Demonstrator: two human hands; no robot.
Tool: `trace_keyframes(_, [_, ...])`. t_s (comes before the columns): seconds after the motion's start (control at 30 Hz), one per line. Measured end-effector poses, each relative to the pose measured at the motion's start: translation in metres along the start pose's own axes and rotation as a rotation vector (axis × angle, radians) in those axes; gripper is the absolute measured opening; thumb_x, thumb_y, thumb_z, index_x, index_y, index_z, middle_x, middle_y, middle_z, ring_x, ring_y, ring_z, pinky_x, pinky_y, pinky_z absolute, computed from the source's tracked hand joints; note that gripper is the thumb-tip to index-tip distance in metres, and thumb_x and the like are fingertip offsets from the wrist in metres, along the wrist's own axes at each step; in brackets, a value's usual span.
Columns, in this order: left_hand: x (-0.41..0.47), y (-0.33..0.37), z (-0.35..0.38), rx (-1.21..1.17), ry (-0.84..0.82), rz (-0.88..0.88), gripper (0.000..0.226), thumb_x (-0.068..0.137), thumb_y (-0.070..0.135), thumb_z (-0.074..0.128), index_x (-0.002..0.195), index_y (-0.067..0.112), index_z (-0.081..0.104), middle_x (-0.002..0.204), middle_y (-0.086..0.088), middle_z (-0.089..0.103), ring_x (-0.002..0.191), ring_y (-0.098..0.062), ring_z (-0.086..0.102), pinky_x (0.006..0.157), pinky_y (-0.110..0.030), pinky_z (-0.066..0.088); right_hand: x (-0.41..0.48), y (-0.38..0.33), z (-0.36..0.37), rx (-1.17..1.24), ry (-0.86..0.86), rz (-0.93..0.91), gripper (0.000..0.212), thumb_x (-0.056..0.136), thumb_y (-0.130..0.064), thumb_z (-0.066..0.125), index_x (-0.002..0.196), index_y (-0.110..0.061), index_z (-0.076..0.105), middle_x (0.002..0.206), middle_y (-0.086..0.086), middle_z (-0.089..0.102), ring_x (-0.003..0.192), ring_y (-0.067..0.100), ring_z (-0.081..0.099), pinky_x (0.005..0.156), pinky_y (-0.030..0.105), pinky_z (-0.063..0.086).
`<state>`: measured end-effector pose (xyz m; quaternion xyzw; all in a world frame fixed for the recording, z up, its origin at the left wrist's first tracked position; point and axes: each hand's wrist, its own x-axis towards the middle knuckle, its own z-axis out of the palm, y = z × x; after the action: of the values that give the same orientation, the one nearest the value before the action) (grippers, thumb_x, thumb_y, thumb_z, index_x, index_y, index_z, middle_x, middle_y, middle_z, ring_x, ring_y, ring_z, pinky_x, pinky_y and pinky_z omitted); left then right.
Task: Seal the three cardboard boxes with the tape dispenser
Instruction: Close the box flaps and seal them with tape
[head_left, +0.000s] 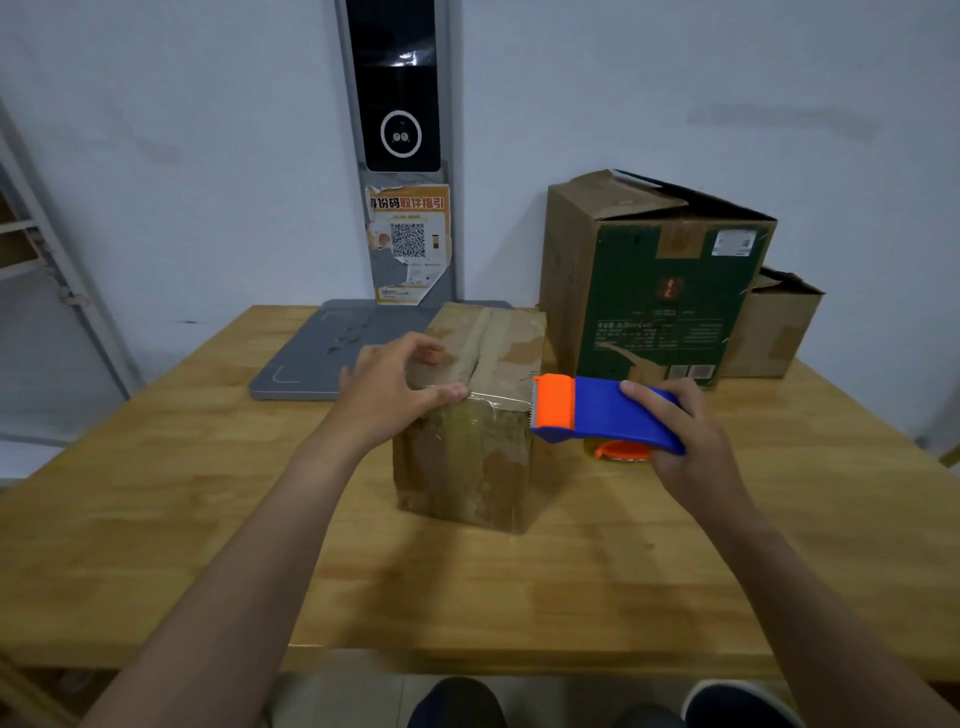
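A small worn cardboard box (480, 452) stands in the middle of the wooden table, its top flaps closed with tape along the seam. My left hand (397, 387) rests on its near left top edge, thumb pressing clear tape at the front rim. My right hand (685, 441) grips the blue and orange tape dispenser (602, 413), whose toothed orange end sits at the box's near right corner. A tall green-printed box (654, 291) with loose top flaps stands behind on the right. A smaller open box (774, 327) is partly hidden behind it.
The wooden table (519, 587) has its front edge near me. A grey flat pad (332, 353) lies at the back left, under a wall-mounted black device (397, 88) with a QR poster. A metal shelf frame (41, 249) stands at far left. My shoes show below the table.
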<state>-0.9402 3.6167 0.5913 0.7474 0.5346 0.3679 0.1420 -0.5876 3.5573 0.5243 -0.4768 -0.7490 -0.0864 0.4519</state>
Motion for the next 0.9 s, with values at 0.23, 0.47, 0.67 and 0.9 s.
trace_keyframes(0.23, [0.006, 0.041, 0.007, 0.376, -0.096, 0.107, 0.083, 0.070, 0.080, 0.065, 0.141, 0.040, 0.048, 0.145, 0.013, 0.053, 0.151, -0.017, 0.023, 0.116, -0.068, -0.016, -0.004, 0.001, 0.001, -0.006, -0.001, 0.019, 0.088, 0.077, 0.015, 0.073, 0.145, -0.031, 0.044, 0.123, -0.001, 0.042, 0.105, 0.012, 0.045, 0.075, 0.026, 0.049])
trace_keyframes(0.47, [0.002, 0.071, 0.032, -0.038, -0.203, 0.125, 0.066, 0.082, 0.041, 0.082, 0.140, 0.036, 0.052, 0.141, 0.015, 0.056, 0.137, -0.011, 0.043, 0.121, -0.050, 0.028, -0.009, 0.002, 0.003, 0.032, 0.011, 0.064, 0.084, 0.080, 0.013, 0.072, 0.146, -0.032, 0.044, 0.124, 0.000, 0.044, 0.108, 0.016, 0.048, 0.077, 0.037, 0.055])
trace_keyframes(0.67, [-0.011, 0.058, 0.037, 0.014, -0.160, 0.191, 0.054, 0.094, 0.042, 0.069, 0.143, 0.041, 0.047, 0.160, 0.009, 0.038, 0.147, -0.013, 0.034, 0.113, -0.042, 0.040, -0.009, 0.001, 0.009, 0.058, -0.003, 0.074, 0.086, 0.082, 0.010, 0.072, 0.148, -0.036, 0.041, 0.127, -0.002, 0.044, 0.110, 0.016, 0.048, 0.078, 0.039, 0.056])
trace_keyframes(0.9, [-0.010, 0.007, 0.012, -0.088, -0.122, 0.192, 0.051, 0.094, 0.059, 0.046, 0.142, 0.045, 0.048, 0.149, 0.024, 0.050, 0.153, -0.008, 0.024, 0.126, -0.055, 0.015, 0.001, -0.029, 0.045, 0.092, -0.010, -0.008, 0.091, 0.082, 0.008, 0.072, 0.150, -0.041, 0.036, 0.123, 0.000, 0.045, 0.105, 0.019, 0.051, 0.076, 0.037, 0.055])
